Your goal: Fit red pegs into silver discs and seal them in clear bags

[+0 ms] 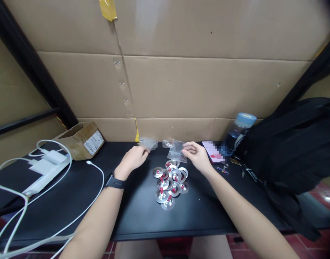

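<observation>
**Clear bag [177,151] directly left of the right hand [184,148], loose metal discs [169,183] just nearer the body**

At far left, white cables [103,176] looped beside a white power strip [43,180], with an open cardboard box [78,147] behind. Next, a left hand [136,157], dark watch [116,181] on the wrist, loosely curled beside a stack of clear plastic bags [152,143]; no telling if gripping any.

In the middle, shiny discs with red loops, overlapping in a heap longer from back to front than across. Just beyond the heap, the clear bag, thin and see-through, closer to the right hand than to the left. Seemingly pinched at its right edge between right thumb and fingers, with nothing else in that hand.

Farther right, a phone [212,150] with a blurred-out screen, a blue-capped bottle [237,131] and a bulky black backpack [297,144]. Underneath, a smooth black tabletop [140,216]; behind, a tall cardboard wall [208,86].
</observation>
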Motion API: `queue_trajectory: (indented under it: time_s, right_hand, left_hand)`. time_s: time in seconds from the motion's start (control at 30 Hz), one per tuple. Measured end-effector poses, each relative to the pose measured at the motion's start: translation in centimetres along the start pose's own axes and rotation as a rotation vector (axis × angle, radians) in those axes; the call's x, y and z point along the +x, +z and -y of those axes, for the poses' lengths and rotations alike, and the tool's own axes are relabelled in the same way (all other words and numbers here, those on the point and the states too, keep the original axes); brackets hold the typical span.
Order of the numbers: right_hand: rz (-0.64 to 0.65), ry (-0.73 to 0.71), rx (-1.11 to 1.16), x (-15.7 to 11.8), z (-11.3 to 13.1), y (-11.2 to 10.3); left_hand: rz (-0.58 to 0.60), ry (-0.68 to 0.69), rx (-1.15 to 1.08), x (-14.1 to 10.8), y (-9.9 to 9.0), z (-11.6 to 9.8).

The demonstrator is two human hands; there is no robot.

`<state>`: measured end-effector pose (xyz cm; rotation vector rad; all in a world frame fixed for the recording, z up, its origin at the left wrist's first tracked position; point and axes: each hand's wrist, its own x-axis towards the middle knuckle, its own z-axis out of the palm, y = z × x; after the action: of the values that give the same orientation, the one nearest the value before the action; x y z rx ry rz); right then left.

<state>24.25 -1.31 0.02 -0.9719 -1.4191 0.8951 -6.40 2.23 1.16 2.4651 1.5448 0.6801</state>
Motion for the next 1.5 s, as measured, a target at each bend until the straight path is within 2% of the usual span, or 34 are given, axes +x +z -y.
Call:
queue_trajectory:
  time_s: [0.1,0.2,0.3,0.43,0.5,0.6,0.77,0.87,1.0,1.1,1.23,1.33,1.43,1.5]
  right_hand:
    - [0.042,0.031,-0.025,0.1,-0.4,0.6]
    - [0.109,0.052,-0.074,0.2,-1.1,2.3]
    - [0.2,0.102,-0.094,1.2,-2.0,4.7]
    - [0.284,0.111,-0.147,4.6,-2.8,8.4]
    - [0.276,0.07,-0.347,6.8,-3.2,10.3]
    - [0.258,0.04,-0.469,9.5,-3.6,12.5]
    - [0.151,0.047,-0.694,11.2,-4.1,14.2]
    - [0.1,0.071,-0.808,11.1,-4.2,14.6]
    - [0.055,0.103,-0.981,11.1,-4.1,15.0]
    - [0.066,0.167,-1.061,11.4,-4.0,15.5]
    - [0.122,0.202,-1.09,11.8,-3.7,15.6]
    - [0.204,0.161,-1.052,11.9,-3.3,13.7]
    - [0.275,0.043,-1.045,12.0,-3.4,10.1]
    - [0.396,-0.039,-1.048,12.1,-3.8,7.7]
  left_hand:
    - [0.048,-0.012,0.174,0.1,0.6,3.7]
    - [0.015,-0.011,0.2,0.3,2.1,5.2]
    - [0.008,0.016,0.137,0.7,3.5,5.5]
    - [0.003,0.015,0.007,1.2,4.6,5.9]
    - [-0.028,0.008,-0.098,1.5,4.9,6.1]
    - [-0.092,-0.02,-0.264,1.8,5.2,6.4]
    - [-0.128,-0.048,-0.412,1.7,5.6,6.2]
    - [-0.182,-0.023,-0.376,1.6,5.4,5.7]
    - [-0.25,-0.091,-0.261,1.5,4.9,5.1]
    - [-0.227,-0.105,-0.195,1.4,4.6,4.9]
    - [-0.115,-0.029,0.022,1.1,4.6,4.5]
    - [-0.035,-0.036,0.159,0.9,4.7,4.1]
    - [-0.019,-0.06,0.159,0.8,4.9,3.9]
    - [-0.03,-0.074,0.128,0.8,4.9,3.8]
